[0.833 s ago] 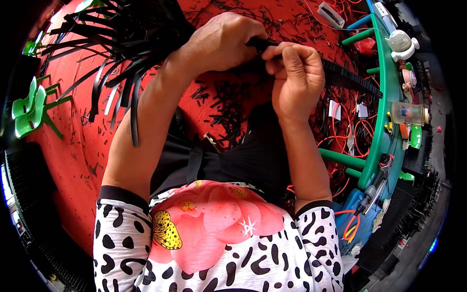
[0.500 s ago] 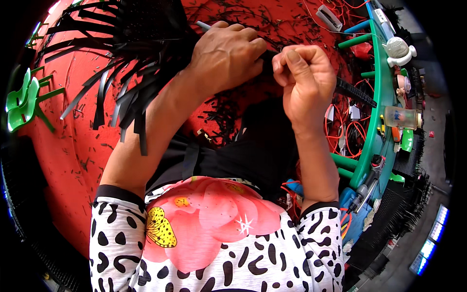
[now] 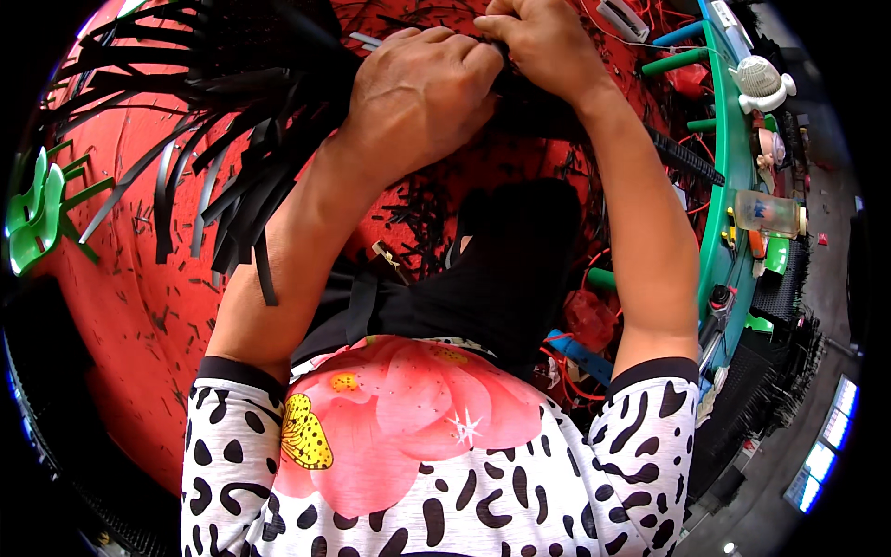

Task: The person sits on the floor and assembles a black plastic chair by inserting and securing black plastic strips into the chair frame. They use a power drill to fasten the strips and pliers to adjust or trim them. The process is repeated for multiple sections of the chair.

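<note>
A dark woven piece (image 3: pixel 269 56) with long loose black strips (image 3: pixel 243 218) fanning out fills the upper left. My left hand (image 3: pixel 418 93) is closed on its edge, knuckles up, and the strips hang over my left forearm. Just past the left hand's knuckles, a thin pale stick (image 3: pixel 365 41) pokes out; the fist hides the rest of it. My right hand (image 3: pixel 543 42) is near the top edge, close beside the left fist, with its fingers pinched together. What lies between those fingertips I cannot make out.
Black strip offcuts (image 3: pixel 418 218) litter the red floor covering (image 3: pixel 139 278). To the right curves a green-edged table (image 3: pixel 719 232) bearing a small white fan (image 3: pixel 759 84), a clear jar (image 3: pixel 770 213) and tools. Red cords run beneath it. Green chairs (image 3: pixel 42 213) stand at far left.
My right hand has moved up and toward the left fist, from beside it to the top edge. The left hand and the woven piece have shifted slightly left.
</note>
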Available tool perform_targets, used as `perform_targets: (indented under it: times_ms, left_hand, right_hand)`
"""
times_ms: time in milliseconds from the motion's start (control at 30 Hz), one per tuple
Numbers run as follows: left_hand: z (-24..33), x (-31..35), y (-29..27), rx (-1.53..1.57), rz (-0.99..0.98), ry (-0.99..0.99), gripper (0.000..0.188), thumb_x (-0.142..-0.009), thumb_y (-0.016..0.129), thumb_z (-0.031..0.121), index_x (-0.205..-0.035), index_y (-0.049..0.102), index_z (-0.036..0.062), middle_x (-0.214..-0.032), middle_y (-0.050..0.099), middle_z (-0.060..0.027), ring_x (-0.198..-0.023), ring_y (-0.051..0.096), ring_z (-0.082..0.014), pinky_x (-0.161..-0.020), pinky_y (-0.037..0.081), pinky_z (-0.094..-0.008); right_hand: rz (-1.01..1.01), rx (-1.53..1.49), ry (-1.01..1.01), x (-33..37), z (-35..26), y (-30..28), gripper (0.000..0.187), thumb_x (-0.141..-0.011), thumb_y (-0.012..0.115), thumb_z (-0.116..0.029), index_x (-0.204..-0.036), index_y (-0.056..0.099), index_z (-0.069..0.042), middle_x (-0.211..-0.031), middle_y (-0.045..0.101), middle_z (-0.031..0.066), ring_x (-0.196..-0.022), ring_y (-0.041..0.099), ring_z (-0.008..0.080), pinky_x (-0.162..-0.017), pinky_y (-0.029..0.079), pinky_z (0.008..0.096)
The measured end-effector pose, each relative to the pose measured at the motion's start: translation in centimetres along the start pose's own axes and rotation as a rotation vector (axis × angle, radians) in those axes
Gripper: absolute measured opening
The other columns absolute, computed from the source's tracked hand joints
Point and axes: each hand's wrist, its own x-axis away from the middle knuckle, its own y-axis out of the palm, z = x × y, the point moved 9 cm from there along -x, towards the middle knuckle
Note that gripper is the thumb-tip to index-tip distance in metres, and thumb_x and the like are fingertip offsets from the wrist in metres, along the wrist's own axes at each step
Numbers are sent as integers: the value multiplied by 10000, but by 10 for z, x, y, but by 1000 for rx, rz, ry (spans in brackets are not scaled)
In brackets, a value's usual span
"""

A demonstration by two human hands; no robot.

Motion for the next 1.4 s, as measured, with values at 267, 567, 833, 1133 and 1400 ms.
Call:
perform_targets:
  times_ms: [267,567,833,1133,1400]
  left_hand:
    - [-5,-19,-2,10,11,58,287,-720,683,154,-988,646,58,-871,632,-86,-820,612,-287,-724,488,-377]
    - [-49,-51,24,173,-112,-24,226,-802,641,124,-1017,651,59,-955,655,-134,-892,628,-303,-789,484,-341]
    - [-63,-75,49,127,-182,-123,242,-806,630,129,-1021,647,20,-981,659,-146,-924,635,-282,-811,471,-324]
    - [-7,-72,36,45,-159,-94,220,-779,653,158,-966,646,44,-925,652,-126,-899,619,-309,-794,486,-359]
    - [2,-56,33,71,-146,-114,229,-758,642,197,-948,649,70,-882,632,-95,-875,606,-289,-756,487,-375]
  right_hand:
    - [-158,135,21,-27,32,9,182,-712,635,-165,-712,615,16,-695,613,207,-690,632,298,-622,487,393]
    - [539,209,-165,65,7,-99,194,-743,659,-166,-821,546,-28,-793,584,145,-789,588,340,-659,485,430]
    - [736,814,893,400,172,-296,441,-744,725,-271,-1083,549,-50,-943,635,157,-869,626,337,-758,500,415]
    - [428,501,1452,596,314,-363,501,-640,772,-397,-820,629,48,-744,638,172,-630,616,258,-598,482,401]
    - [324,575,1316,537,270,-357,238,-703,700,-218,-675,590,-9,-571,579,82,-492,584,177,-474,453,341]
